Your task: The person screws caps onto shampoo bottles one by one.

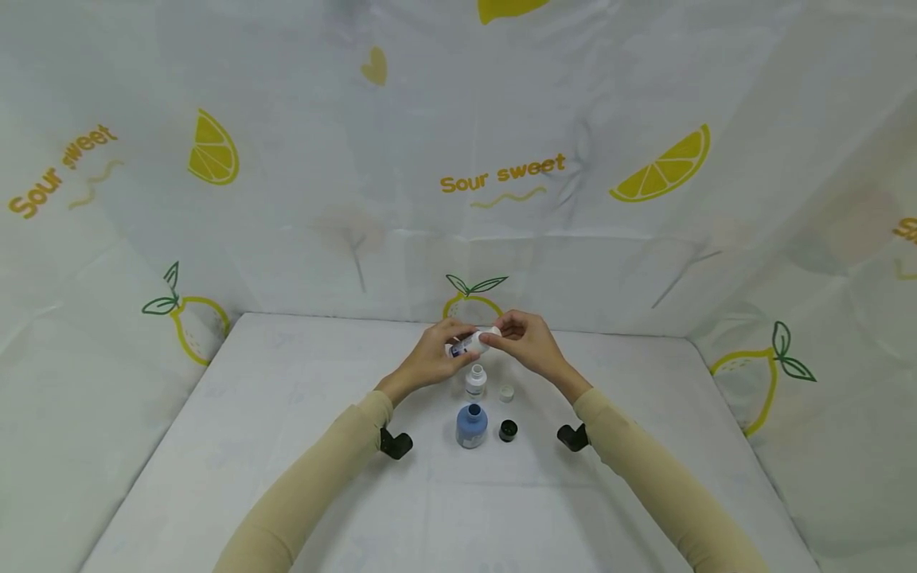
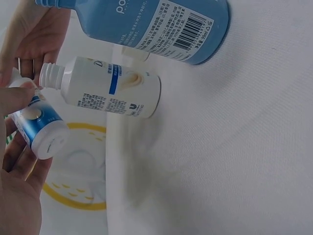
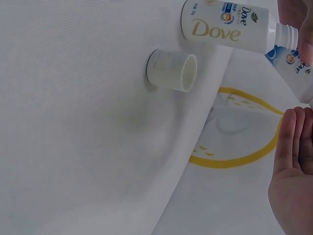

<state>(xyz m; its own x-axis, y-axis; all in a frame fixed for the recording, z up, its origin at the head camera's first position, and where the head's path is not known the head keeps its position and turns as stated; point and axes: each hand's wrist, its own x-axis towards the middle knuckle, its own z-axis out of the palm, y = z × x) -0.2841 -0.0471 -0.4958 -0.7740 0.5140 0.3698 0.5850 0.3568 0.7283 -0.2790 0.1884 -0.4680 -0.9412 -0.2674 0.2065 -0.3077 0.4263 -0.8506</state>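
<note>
My left hand (image 1: 432, 356) grips a small white and blue bottle (image 2: 40, 122), held tilted above the table with its base toward the left. At the bottle's upper right end, my right hand (image 1: 528, 341) pinches the white cap (image 1: 491, 334) between thumb and fingers. Below the hands an uncapped white Dove bottle (image 3: 230, 24) stands upright. Nearer me is an uncapped blue bottle (image 1: 471, 427), also upright. A whitish cap (image 3: 171, 70) lies right of the Dove bottle, and a black cap (image 1: 508, 430) lies right of the blue one.
A white cloth covers the table (image 1: 286, 446). Behind it hangs a white curtain (image 1: 308, 191) printed with lemons and "Sour sweet" lettering. Black wrist camera mounts (image 1: 396, 443) jut inward from both sleeves.
</note>
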